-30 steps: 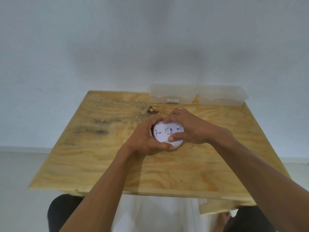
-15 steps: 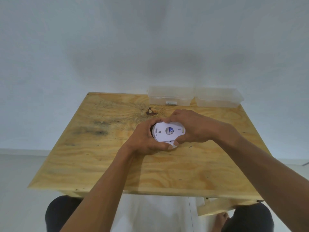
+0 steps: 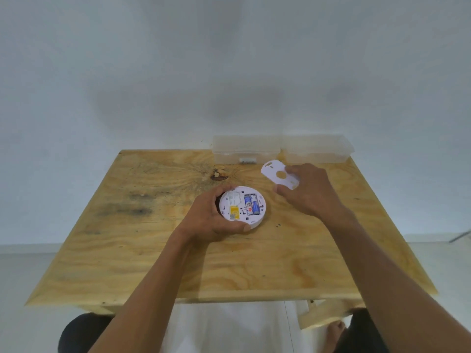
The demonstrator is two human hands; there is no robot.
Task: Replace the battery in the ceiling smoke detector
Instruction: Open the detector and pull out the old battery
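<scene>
A: What's different from half a second back?

B: The plate [image 3: 279,177] is off the detector [image 3: 243,207]; earlier both hands were closed round the unit with the plate seated on it; now the right hand [image 3: 307,191] has carried it off to the right and toward the far side of the table [image 3: 153,250], well apart from the unit.

A: How is the right hand holding it?

B: Pinched; fingers curled over the plate's right edge, thumb at its near edge; whether the plate touches the wood or hangs just above it, I cannot tell.

A: And the left?

B: The left hand [image 3: 214,220] has not let go; it is wrapped partway round the detector's left and near rim, thumb along the front, holding the unit down in the middle of the table, back side up.

A: So what does that buy us?

B: The compartment is open; two batteries [image 3: 251,205] lie side by side in the right half, with a yellow label [image 3: 234,212] to their left; I'd judge the opening step done and the removal next; the right hand must first put the plate down.

A: Spares?

B: Two clear boxes [image 3: 246,149] sit at the far edge; their contents are not plain from here.
</scene>
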